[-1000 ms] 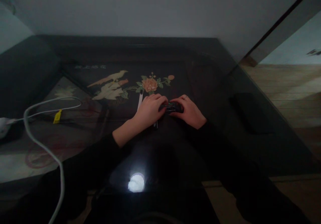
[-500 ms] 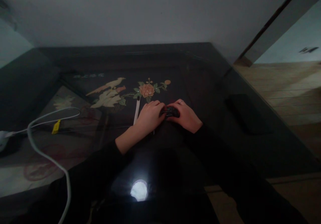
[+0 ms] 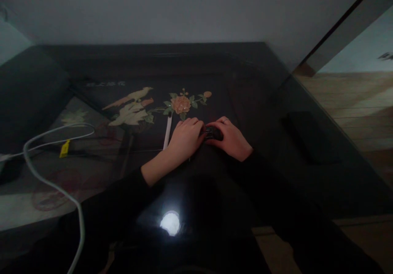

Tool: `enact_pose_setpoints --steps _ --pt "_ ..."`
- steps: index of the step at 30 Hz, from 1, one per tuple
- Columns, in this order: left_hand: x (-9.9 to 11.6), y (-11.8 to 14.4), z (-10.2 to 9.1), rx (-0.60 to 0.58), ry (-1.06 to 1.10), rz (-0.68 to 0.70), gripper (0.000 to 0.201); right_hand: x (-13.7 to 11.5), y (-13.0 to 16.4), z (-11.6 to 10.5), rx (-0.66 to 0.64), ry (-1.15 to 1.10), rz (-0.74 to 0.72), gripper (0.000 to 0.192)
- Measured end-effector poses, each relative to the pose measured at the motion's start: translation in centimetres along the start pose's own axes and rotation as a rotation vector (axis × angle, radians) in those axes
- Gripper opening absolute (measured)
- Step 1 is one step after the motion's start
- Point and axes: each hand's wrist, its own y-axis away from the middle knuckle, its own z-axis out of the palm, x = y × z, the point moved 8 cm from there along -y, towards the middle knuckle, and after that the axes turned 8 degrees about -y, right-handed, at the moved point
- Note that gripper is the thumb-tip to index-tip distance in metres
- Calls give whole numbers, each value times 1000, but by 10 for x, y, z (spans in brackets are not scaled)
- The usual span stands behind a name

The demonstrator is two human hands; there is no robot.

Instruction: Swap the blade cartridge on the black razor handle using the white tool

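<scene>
Between my two hands, above the dark tabletop, is a small black object (image 3: 214,133) with a few shiny spots; its kind is too dark to make out. My right hand (image 3: 232,138) grips its right end, the thumb on the near side and the fingers on the far side. Curled fingers of my left hand (image 3: 188,135) close on its left end and hide that part. Just left of my left hand lies a slim white stick-like thing (image 3: 168,131) with a black tip, its near end hidden behind the wrist.
The glossy dark table (image 3: 245,90) bears a bird-and-flower picture (image 3: 181,104). A pale cable (image 3: 50,186) with a yellow tag (image 3: 64,148) runs along the left. A flat black object (image 3: 310,137) lies at right. A wall (image 3: 184,12) stands behind the table.
The camera view has tilted slightly, so the table sits higher in the picture. My hands and the black object have shifted a little to the right, both hands still holding it.
</scene>
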Motion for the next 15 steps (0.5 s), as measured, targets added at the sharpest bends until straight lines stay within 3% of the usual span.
enact_pose_setpoints --steps 15 --pt "2 4 1 6 -29 -16 14 0 0 -1 19 -11 -24 42"
